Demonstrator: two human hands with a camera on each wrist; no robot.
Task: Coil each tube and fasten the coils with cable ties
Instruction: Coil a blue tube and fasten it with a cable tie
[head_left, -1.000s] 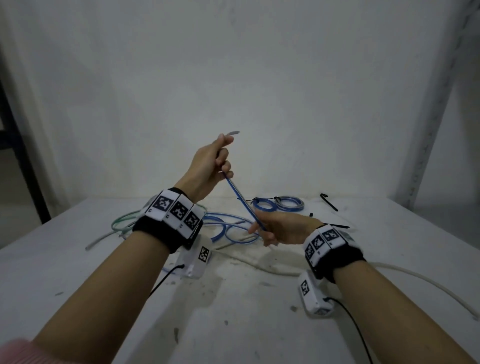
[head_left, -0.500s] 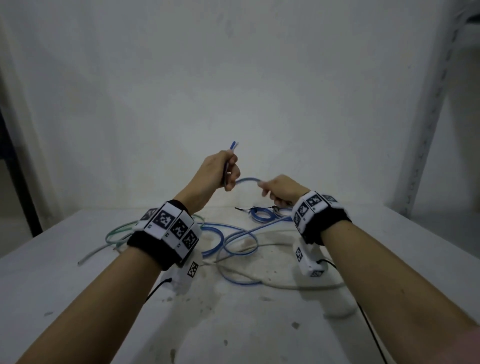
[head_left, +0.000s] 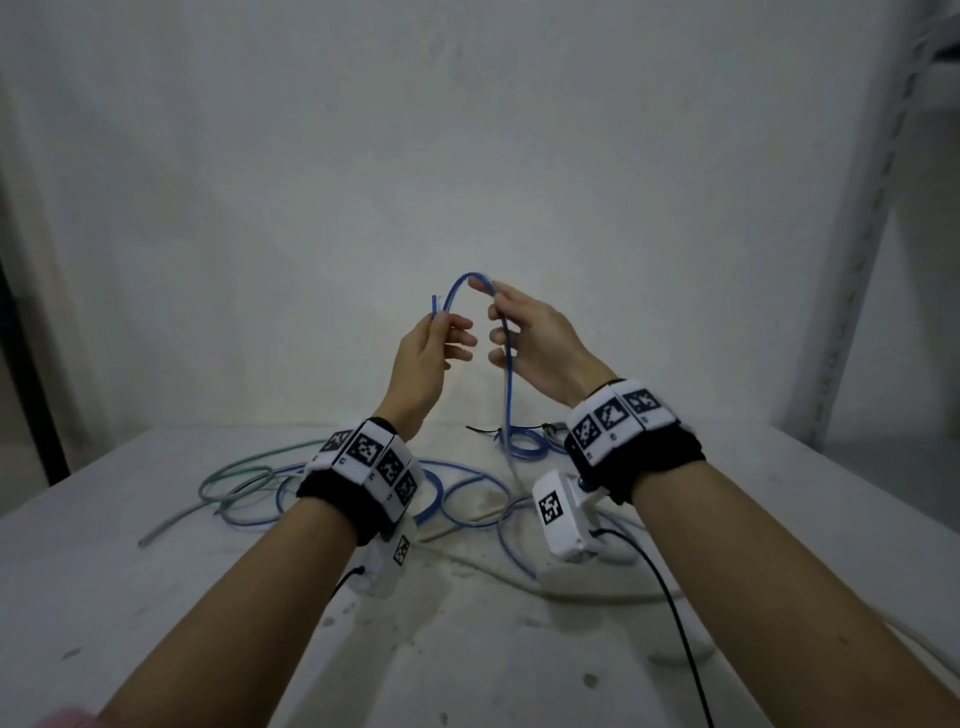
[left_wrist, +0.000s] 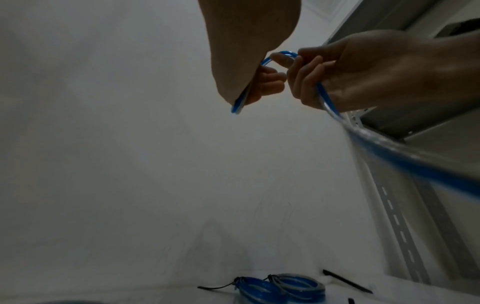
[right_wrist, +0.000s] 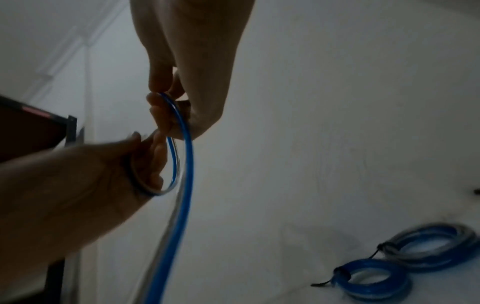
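A long blue tube (head_left: 506, 395) rises from the table and arches over at chest height. My left hand (head_left: 439, 319) pinches its free end, which sticks up just above the fingers. Close to its right, my right hand (head_left: 491, 291) holds the top of the arch between thumb and fingers. In the left wrist view the blue tube (left_wrist: 389, 150) runs through the curled right hand (left_wrist: 337, 72). In the right wrist view the blue tube (right_wrist: 188, 164) makes a small loop between both hands. Two finished coils (head_left: 524, 441), each tied with a black cable tie, lie at the back.
Loose blue loops (head_left: 467, 499), a green tube (head_left: 234, 473) and a pale tube (head_left: 597, 592) sprawl over the white table (head_left: 156, 623). A spare black cable tie (left_wrist: 345, 280) lies right of the coils (left_wrist: 280, 290). A metal rack upright (head_left: 872, 208) stands at the right.
My right hand has come up from near the table with the tube and bent it into an arch next to the left hand. The left hand still holds the tube's end.
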